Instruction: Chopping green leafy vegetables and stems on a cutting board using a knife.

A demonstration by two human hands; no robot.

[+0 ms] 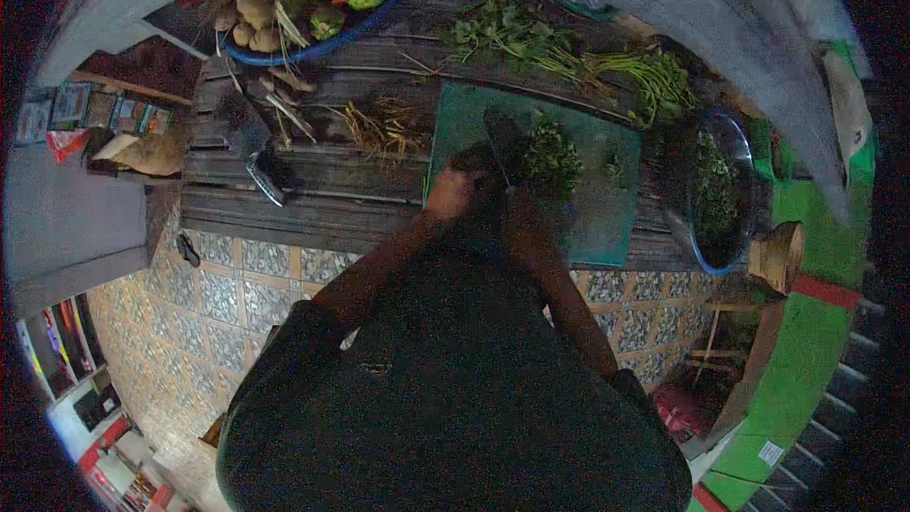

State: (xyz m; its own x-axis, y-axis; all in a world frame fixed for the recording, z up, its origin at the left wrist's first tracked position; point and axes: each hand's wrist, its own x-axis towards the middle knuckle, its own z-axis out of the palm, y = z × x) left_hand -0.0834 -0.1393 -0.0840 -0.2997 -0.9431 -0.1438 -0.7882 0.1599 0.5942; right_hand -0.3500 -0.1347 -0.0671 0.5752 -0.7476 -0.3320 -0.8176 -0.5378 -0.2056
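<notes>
My right hand (pixel 527 217) grips a kitchen knife (pixel 503 139), its broad dark blade pointing away from me over the green cutting board (pixel 604 227). Just left of the blade is my left hand (pixel 455 193), at the board's near left part; its fingertips are in shadow, so I cannot tell whether they hold anything. A heap of chopped leafy greens (pixel 553 156) lies right of the blade. Some loose bits (pixel 616 169) are scattered farther right on the board. Beyond the board, uncut leafy stems (pixel 519 39) spread over the dark wooden table (pixel 341 192).
A clear bowl with a blue rim (pixel 718 272) holds chopped greens at right. Cut roots (pixel 384 129) and a second broad blade with a shiny handle (pixel 266 179) lie left. A blue-rimmed basin (pixel 313 53) at far left holds potatoes, carrots and green vegetables.
</notes>
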